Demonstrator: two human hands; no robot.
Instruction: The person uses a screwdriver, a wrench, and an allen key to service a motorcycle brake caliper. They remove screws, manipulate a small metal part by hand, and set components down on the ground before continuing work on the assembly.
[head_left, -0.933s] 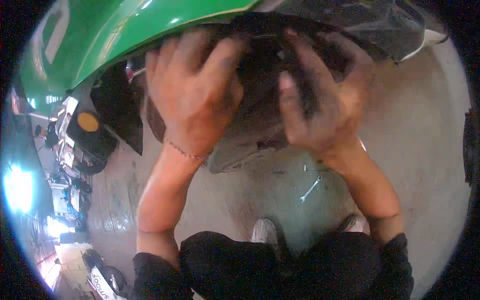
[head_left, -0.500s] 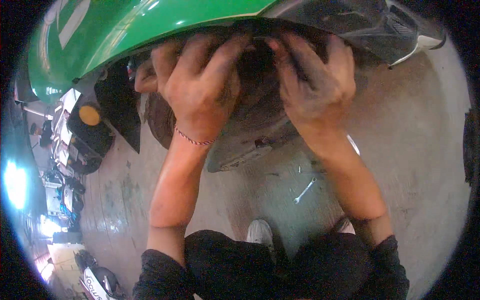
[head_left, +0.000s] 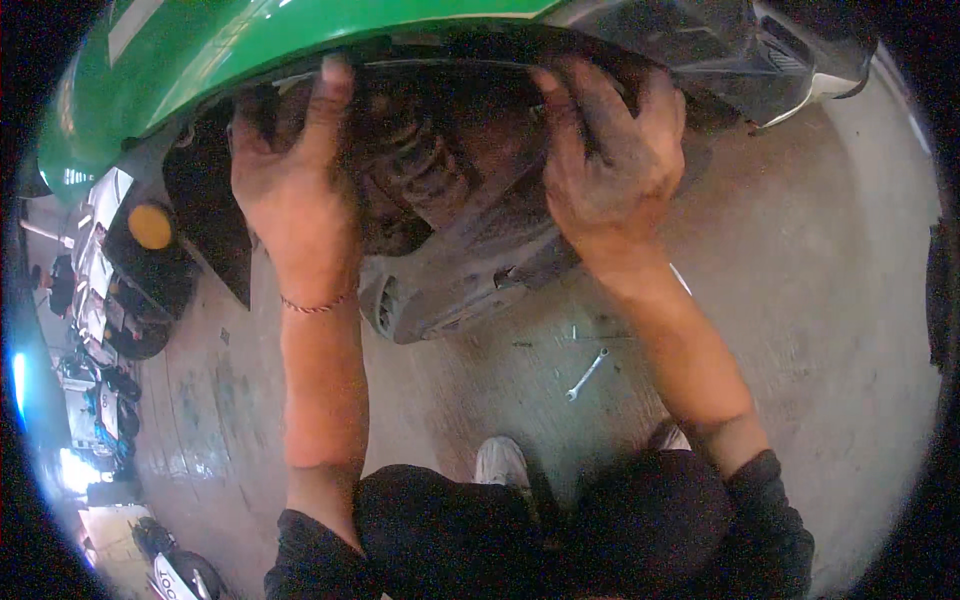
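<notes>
Left hand (head_left: 300, 190) and right hand (head_left: 615, 165) at the underside of a green scooter body panel (head_left: 200, 65)

The left hand, in the upper left of the frame, has its thumb raised against the panel's dark lower edge, its other fingers partly lost in shadow. The right hand, right of the upper centre, has bent, dirt-smudged fingers at the same edge. Whether either grasps something cannot be told. A braided bracelet (head_left: 315, 303) circles the left wrist.

The panel spans the top of the frame, meeting a dark grey plastic trim piece (head_left: 690, 35) at upper right. Between the hands a coil spring (head_left: 425, 165) shows in the shadow, with a dusty engine cover (head_left: 440, 300) below it.

At left, a black flap (head_left: 212, 205) hangs beside a round amber reflector (head_left: 151, 227); parked motorbikes line the left rim.

Below centre, an open-ended wrench (head_left: 587, 375) lies slanted on the concrete floor (head_left: 800, 300). Nearer the bottom are two pale shoes (head_left: 500, 462) and dark-clothed legs (head_left: 440, 530).
</notes>
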